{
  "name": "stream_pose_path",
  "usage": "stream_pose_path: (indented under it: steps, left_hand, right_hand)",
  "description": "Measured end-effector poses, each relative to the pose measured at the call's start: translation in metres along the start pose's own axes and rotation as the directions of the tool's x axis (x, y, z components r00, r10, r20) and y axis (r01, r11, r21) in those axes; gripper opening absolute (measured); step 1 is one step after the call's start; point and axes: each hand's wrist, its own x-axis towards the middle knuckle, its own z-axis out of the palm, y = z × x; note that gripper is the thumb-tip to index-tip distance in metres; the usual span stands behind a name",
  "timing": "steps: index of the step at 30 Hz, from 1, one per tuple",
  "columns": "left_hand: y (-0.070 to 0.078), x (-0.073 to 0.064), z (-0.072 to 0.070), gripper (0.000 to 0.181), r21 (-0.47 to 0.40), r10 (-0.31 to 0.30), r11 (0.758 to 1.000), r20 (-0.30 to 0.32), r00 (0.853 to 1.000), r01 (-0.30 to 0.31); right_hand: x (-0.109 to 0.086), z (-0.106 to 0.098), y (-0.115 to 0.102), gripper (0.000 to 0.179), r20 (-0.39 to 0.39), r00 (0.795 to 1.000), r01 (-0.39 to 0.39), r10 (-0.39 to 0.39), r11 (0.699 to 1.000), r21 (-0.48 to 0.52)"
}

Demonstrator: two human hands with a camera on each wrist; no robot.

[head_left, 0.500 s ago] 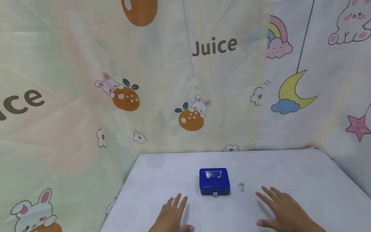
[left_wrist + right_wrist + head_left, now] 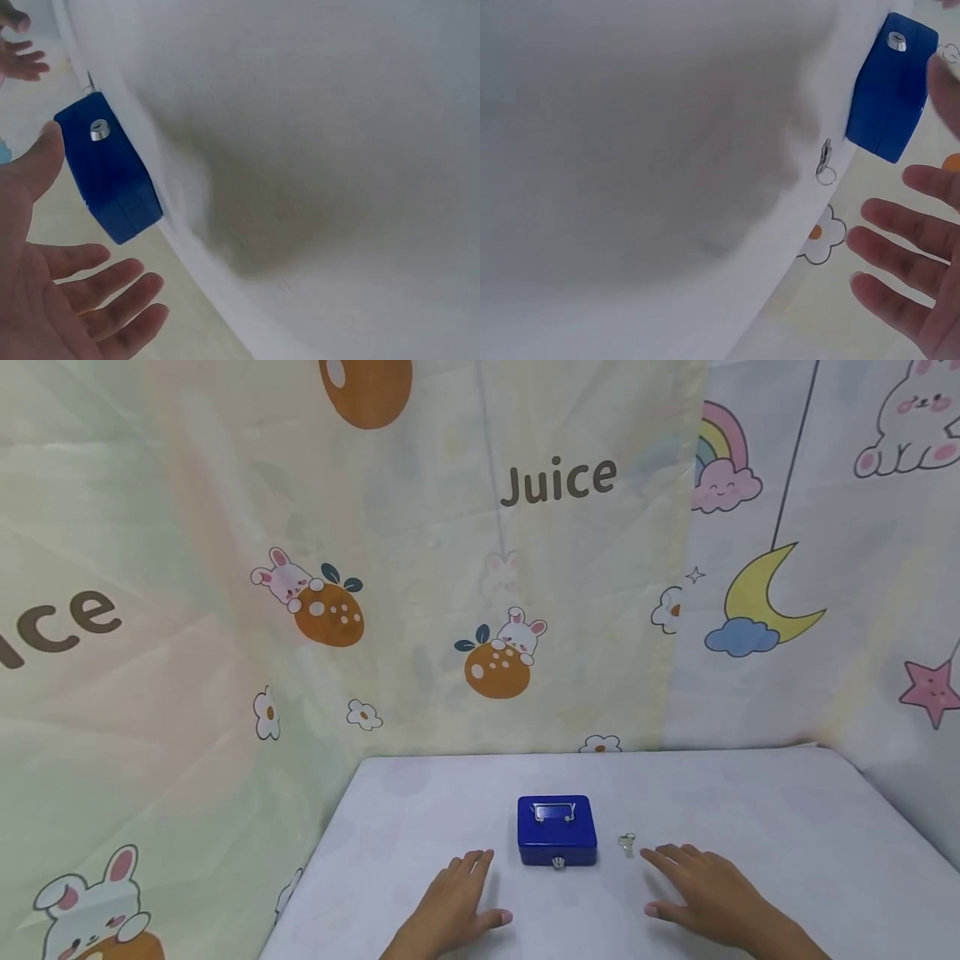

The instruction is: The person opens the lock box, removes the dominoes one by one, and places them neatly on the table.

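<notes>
Hovering near the blue box (image 2: 557, 837), your left hand (image 2: 448, 906) and right hand (image 2: 705, 891) stay apart from each other, fingers extended and parted, one in front of the box to its left, the other in front to its right. The box sits shut on the white tabletop (image 2: 442, 802), silver handle (image 2: 553, 804) on its lid, lock (image 2: 558, 862) facing you. Just right of the box lies the key set (image 2: 627, 845), between it and your right hand.

White table (image 2: 750, 806). On it: closed blue box (image 2: 557, 833), silver keys (image 2: 627, 846) just to its right.
</notes>
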Motion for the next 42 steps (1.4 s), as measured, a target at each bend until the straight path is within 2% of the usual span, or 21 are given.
stream_pose_path:
  steps: [4, 8, 11, 17, 19, 23, 26, 29, 34, 42]
  left_hand:
    - [0.000, 0.012, 0.000, 0.083, -0.023, -0.002, 1.000, -0.019, 1.000, 0.002]
    - [0.001, 0.025, 0.003, 0.079, -0.041, 0.007, 0.999, -0.054, 0.998, -0.010]
    - [0.003, 0.036, 0.005, 0.078, -0.064, -0.004, 0.998, -0.073, 0.997, -0.001]
    - [0.010, 0.056, 0.004, 0.079, -0.128, -0.020, 0.992, -0.176, 0.984, -0.003]
    - [0.013, 0.062, 0.003, 0.080, -0.130, -0.020, 0.992, -0.198, 0.980, -0.006]
    - [0.019, 0.074, 0.000, 0.086, -0.142, -0.031, 0.990, -0.189, 0.981, 0.004]
    - [0.021, 0.082, -0.001, 0.091, -0.146, -0.035, 0.989, -0.180, 0.983, 0.008]
    - [0.022, 0.088, 0.002, 0.099, -0.148, -0.013, 0.989, -0.164, 0.986, -0.012]
    - [0.021, 0.093, 0.011, 0.110, -0.197, 0.010, 0.980, -0.105, 0.994, -0.030]
    - [0.020, 0.099, 0.017, 0.113, -0.220, -0.002, 0.975, -0.081, 0.997, -0.016]
  right_hand:
    - [0.010, 0.000, 0.001, 0.053, -0.026, 0.998, 0.052, -0.053, 0.998, -0.020]
    - [0.019, 0.000, 0.002, 0.039, -0.095, 0.987, 0.123, -0.127, 0.991, -0.051]
    - [0.027, 0.000, 0.002, 0.033, -0.094, 0.987, 0.127, -0.130, 0.991, -0.040]
    - [0.041, 0.000, 0.002, 0.028, -0.081, 0.991, 0.104, -0.105, 0.995, -0.008]
    - [0.047, -0.001, 0.001, 0.027, -0.054, 0.994, 0.095, -0.094, 0.995, 0.009]
    - [0.057, 0.000, 0.003, 0.024, -0.010, 0.997, 0.075, -0.074, 0.997, 0.030]
    - [0.064, 0.003, 0.005, 0.024, -0.010, 0.998, 0.062, -0.062, 0.998, 0.009]
    - [0.069, 0.007, 0.008, 0.026, -0.014, 0.998, 0.057, -0.057, 0.998, -0.012]
    - [0.074, 0.015, 0.011, 0.030, 0.014, 0.998, 0.054, -0.054, 0.998, -0.015]
    - [0.082, 0.022, 0.011, 0.029, 0.037, 0.998, 0.055, -0.055, 0.998, -0.002]
